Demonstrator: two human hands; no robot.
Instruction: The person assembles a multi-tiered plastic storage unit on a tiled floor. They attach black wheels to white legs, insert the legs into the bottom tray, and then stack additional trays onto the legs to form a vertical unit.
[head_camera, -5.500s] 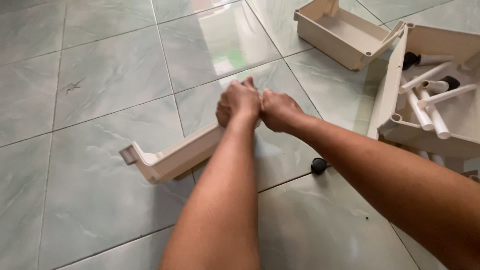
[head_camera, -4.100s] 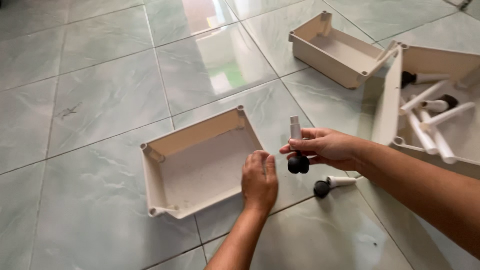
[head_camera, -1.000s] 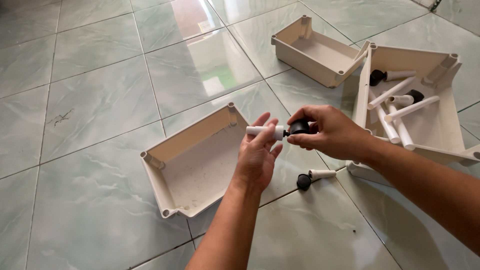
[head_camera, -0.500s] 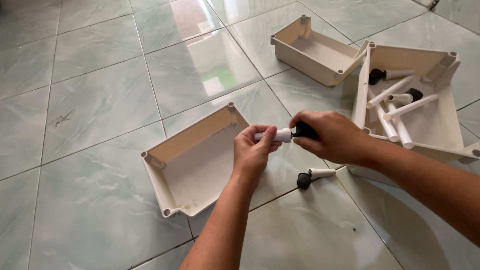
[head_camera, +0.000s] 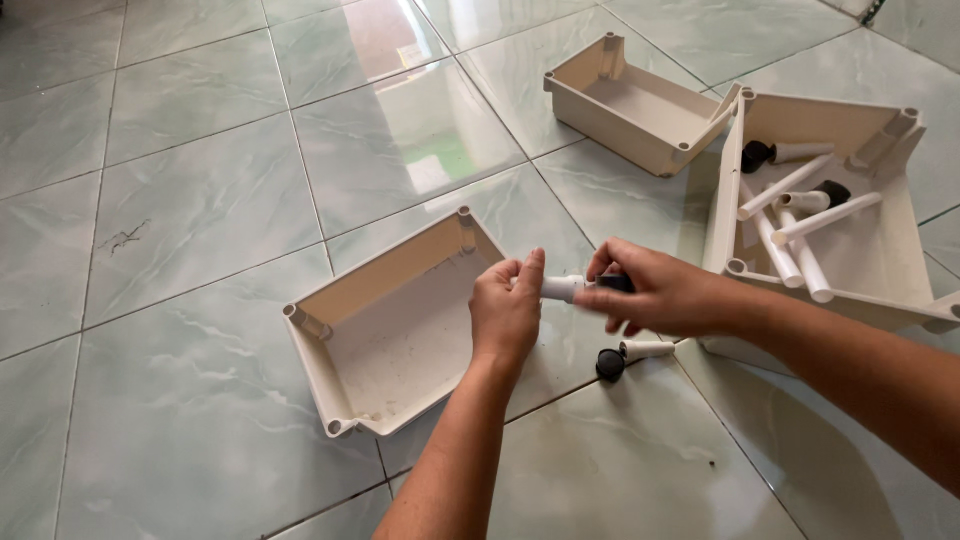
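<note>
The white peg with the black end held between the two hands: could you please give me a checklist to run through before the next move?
1. White peg gripped at both ends, left hand on the white tip, right hand over the black end: ok.
2. Open tray lying mouth up under the left hand: ok.
3. Corner post of that tray unobstructed: ok.
4. Peg lined up with a post: not ok, it is held level above the tray's edge.
5. Spare peg on the floor tile within reach: ok.
6. More pegs in the right-hand tray: ok.
</note>
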